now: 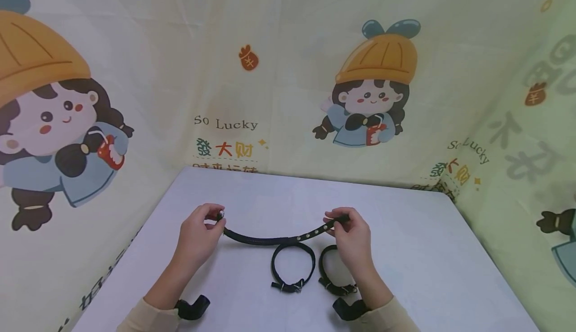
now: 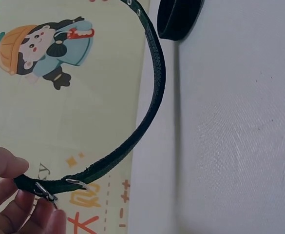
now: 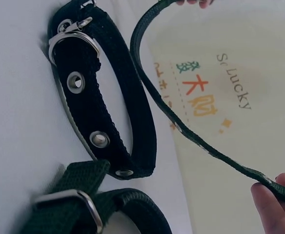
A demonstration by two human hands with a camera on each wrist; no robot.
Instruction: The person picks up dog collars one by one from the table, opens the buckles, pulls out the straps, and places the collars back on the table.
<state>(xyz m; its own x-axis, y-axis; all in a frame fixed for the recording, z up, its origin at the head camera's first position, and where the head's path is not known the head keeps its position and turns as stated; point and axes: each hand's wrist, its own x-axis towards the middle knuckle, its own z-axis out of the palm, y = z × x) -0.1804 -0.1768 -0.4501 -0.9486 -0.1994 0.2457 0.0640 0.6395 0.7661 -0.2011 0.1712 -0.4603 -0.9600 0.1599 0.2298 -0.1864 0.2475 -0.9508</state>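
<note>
A black collar (image 1: 265,241) with metal eyelets hangs unfastened in a shallow curve between both hands, over the white table. My left hand (image 1: 202,232) pinches its buckle end; the silver buckle (image 2: 46,191) shows beside the fingertips in the left wrist view. At the other end, the right hand (image 1: 355,239) pinches the eyelet end between thumb and fingers. Below lie two similar collars buckled into loops: one collar (image 1: 288,288) near the middle, the other collar (image 1: 333,288) partly hidden behind the right wrist. The right wrist view shows the nearer loop's eyelets and D-ring (image 3: 52,51) up close.
The white table (image 1: 427,252) extends to both sides and behind the hands. A cream cloth (image 1: 288,72) printed with cartoon figures hangs at the back and sides. Black curved mounts (image 1: 193,308) sit at each wrist, by the beige sleeves (image 1: 150,318).
</note>
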